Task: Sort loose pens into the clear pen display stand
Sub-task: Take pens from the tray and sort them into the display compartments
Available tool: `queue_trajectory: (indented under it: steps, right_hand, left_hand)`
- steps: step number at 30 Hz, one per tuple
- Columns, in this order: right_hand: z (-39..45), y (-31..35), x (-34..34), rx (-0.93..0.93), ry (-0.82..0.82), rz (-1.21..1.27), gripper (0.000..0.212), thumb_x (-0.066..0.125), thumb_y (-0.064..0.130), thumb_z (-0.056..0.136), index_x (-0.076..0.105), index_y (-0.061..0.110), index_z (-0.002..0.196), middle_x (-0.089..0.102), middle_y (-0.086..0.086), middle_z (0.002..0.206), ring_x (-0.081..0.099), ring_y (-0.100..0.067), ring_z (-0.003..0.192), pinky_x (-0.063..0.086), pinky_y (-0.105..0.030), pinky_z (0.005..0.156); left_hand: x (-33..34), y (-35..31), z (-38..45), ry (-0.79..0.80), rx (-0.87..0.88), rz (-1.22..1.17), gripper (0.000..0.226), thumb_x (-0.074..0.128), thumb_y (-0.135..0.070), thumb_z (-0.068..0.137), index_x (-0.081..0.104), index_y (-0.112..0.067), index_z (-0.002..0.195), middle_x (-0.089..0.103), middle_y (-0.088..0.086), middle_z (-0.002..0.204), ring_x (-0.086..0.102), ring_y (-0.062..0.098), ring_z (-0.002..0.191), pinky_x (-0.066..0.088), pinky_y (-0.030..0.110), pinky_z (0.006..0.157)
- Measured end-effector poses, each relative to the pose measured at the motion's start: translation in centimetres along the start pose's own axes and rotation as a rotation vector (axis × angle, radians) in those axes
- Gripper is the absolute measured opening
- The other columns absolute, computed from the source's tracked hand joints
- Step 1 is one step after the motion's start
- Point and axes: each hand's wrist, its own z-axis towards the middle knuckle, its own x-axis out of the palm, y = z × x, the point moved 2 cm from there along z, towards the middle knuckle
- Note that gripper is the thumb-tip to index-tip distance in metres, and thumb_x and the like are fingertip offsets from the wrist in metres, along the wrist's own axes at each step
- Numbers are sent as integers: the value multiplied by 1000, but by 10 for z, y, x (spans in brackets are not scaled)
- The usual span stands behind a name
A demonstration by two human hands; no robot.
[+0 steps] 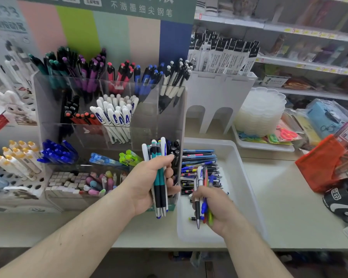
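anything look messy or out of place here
Yes: the white tray holds a jumbled heap of mixed loose pens lying crosswise, unlike the upright colour-sorted pens in the clear stand. Both hands grip unsorted bunches: left hand, right hand.

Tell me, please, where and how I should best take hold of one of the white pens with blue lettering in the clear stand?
Probably pinch a white pen by its upper barrel or clip end from above: those ends fan out clear of the clear stand, while the tips sit down behind its wall.
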Motion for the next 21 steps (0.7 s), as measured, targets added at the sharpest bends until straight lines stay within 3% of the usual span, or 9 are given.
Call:
queue_trajectory:
  steps: [2, 4, 7, 9, 11, 14, 16, 19, 21]
  right_hand:
    - [-22, 20, 6, -110, 47, 38, 13, 56, -6, 85, 52, 6, 87, 52, -7, 62, 53, -17, 49, 45, -27, 43]
    - [-48, 42, 21, -212, 126, 36, 10, 53, -6, 89, 55, 4, 89, 55, -7, 63, 56, -16, 51, 48, -27, 44]
    - [-69, 62, 52, -322, 184, -31, 9, 54, -3, 91, 57, 1, 98, 64, -10, 71, 62, -21, 64, 57, -35, 59]
    - [-70, 68, 70, -400, 92, -184, 11, 58, 3, 89, 60, 7, 99, 65, -15, 80, 61, -27, 69, 53, -37, 62]
    - [-68, 70, 88, -452, 21, -283, 13, 59, 7, 87, 62, 16, 97, 69, -14, 84, 65, -28, 72, 53, -32, 59]
    - [-63, 69, 112, -492, -28, -400, 13, 60, 17, 83, 60, 24, 95, 71, -1, 88, 69, -22, 84, 59, -36, 75]
    - [-62, 69, 127, -518, -33, -502, 16, 59, 26, 77, 60, 29, 93, 70, 7, 89, 67, -18, 89, 57, -42, 85]
    - [-64, 71, 147, -555, -28, -635, 8, 57, 24, 85, 56, 29, 90, 68, 10, 91, 65, -17, 91, 55, -43, 88]
    - [-64, 72, 160, -578, -24, -702, 4, 55, 25, 88, 55, 28, 90, 67, 8, 93, 63, -19, 93, 54, -43, 88]
  left_hand:
    - [3, 0, -2, 8, -49, -86, 26, 66, -35, 89, 55, -17, 73, 49, -2, 58, 46, 12, 45, 52, 27, 52]
    - [8, 1, -5, 21, -92, -169, 31, 68, -45, 84, 54, -19, 73, 48, -4, 58, 45, 10, 44, 48, 24, 49]
    - [11, 0, -9, 65, -97, -201, 42, 69, -56, 71, 60, -16, 77, 56, -1, 60, 53, 13, 47, 50, 26, 51]
    - [10, -1, -10, 97, -88, -196, 60, 66, -64, 70, 75, -10, 93, 73, 11, 82, 70, 25, 69, 58, 35, 61]
    - [8, -7, -15, 66, -68, -203, 63, 58, -69, 78, 79, -13, 100, 74, 16, 105, 74, 29, 83, 60, 42, 71]
    - [0, -18, -24, 3, -18, -255, 57, 56, -67, 82, 80, -18, 98, 77, 10, 96, 74, 23, 75, 59, 34, 62]
    - [-9, -23, -29, -50, 15, -272, 56, 56, -66, 83, 77, -19, 106, 76, 7, 99, 75, 22, 80, 57, 30, 58]
    - [-24, -31, -37, -112, 62, -284, 56, 52, -67, 86, 75, -21, 111, 76, 5, 104, 73, 21, 89, 55, 28, 61]
    - [-33, -37, -42, -130, 81, -308, 55, 51, -67, 87, 76, -22, 107, 76, 4, 99, 74, 19, 83, 54, 26, 57]
